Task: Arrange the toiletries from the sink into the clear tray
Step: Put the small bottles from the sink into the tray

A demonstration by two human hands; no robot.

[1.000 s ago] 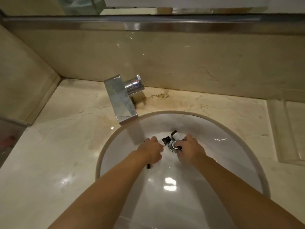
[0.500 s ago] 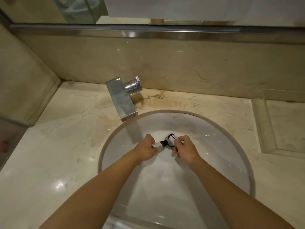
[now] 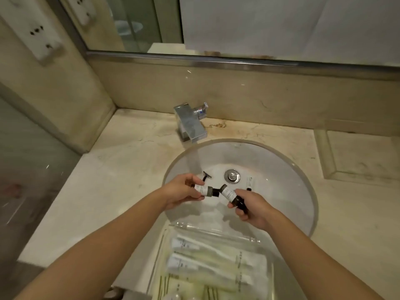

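- The left hand [image 3: 184, 191], at the centre of the frame, grips a small dark bottle with a white label [image 3: 205, 190], its black cap pointing right.
- The right hand [image 3: 251, 207] clasps a second small dark white-labelled bottle [image 3: 231, 196], tilted up-left so the two caps nearly meet.
- Both are above the round white sink basin [image 3: 287, 191].
- A black razor [image 3: 206, 176] and a small white tube [image 3: 251, 183] lie near the chrome drain [image 3: 232, 176].
- The clear plastic tray [image 3: 216, 231], at the bottom centre, holds white packets.
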